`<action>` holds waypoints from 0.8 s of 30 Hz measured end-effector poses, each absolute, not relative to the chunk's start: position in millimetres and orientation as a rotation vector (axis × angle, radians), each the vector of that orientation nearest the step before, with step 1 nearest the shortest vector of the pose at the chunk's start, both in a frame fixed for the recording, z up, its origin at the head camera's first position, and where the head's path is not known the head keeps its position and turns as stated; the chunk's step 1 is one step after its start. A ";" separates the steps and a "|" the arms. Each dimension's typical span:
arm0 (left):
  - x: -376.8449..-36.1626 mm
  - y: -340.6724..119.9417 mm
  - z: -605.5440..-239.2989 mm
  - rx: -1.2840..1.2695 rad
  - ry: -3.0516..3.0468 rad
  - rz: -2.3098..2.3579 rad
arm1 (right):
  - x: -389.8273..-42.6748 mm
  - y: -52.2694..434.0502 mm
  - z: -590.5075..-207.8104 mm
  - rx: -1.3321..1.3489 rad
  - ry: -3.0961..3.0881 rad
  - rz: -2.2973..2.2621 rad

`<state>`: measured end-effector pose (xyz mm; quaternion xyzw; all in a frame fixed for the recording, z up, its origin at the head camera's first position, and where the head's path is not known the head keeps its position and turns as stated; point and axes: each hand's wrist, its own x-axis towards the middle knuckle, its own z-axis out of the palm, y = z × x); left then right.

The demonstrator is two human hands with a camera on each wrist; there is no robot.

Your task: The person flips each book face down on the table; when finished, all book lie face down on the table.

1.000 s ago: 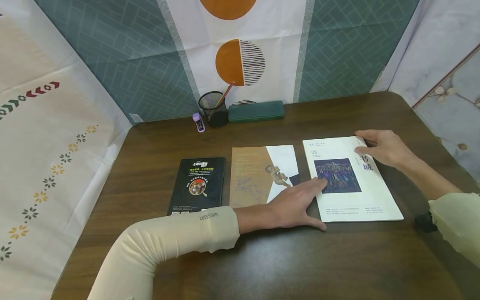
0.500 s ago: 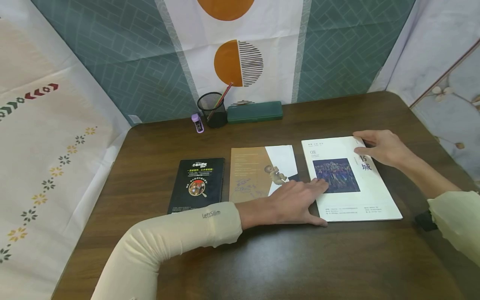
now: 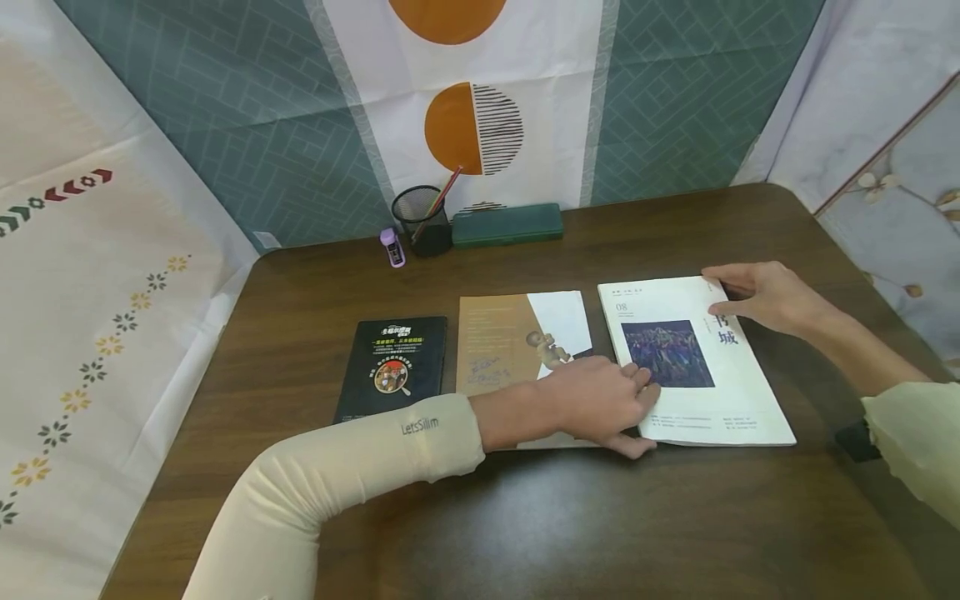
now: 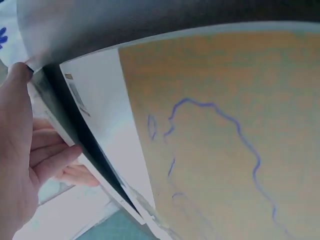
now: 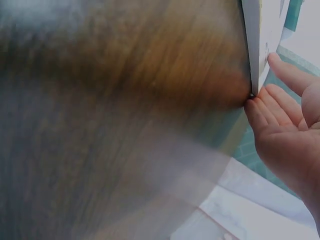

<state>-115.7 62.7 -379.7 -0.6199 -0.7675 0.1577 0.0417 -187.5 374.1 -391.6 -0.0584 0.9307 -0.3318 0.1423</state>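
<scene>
A white magazine (image 3: 693, 367) with a dark blue picture on its cover lies at the right of the table. My left hand (image 3: 603, 396) grips its left edge near the front corner, with fingers bent over the cover and the thumb at the corner. At the far right corner, my right hand (image 3: 768, 296) holds the magazine between the thumb on the cover and fingers at the edge (image 5: 252, 75). Under my left forearm is a brown-and-white booklet (image 3: 495, 333) with a baby figure and blue pen scribbles (image 4: 235, 125). Left of that lies a black book (image 3: 397, 358), partly hidden by the sleeve.
Along the back of the brown wooden table (image 3: 315, 308) stand a black mesh pencil cup (image 3: 431, 237), a green case (image 3: 507, 226) and a small purple container (image 3: 392, 248). Patterned cloth (image 3: 285, 125) hangs behind the table.
My left fingers have curled in at the magazine's left edge. The magazine has shifted slightly left and its front left corner looks a little raised. My right hand keeps its hold.
</scene>
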 end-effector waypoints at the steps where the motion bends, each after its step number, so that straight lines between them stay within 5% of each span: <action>1: -115.1 62.2 -379.2 -1.896 -2.306 0.488 | -187.4 374.5 -391.5 -0.176 2.678 -0.964; 24: -145.7 38.0 -335.8 -1.608 -2.192 -0.451 | -176.8 393.6 -399.4 -0.623 2.592 -1.008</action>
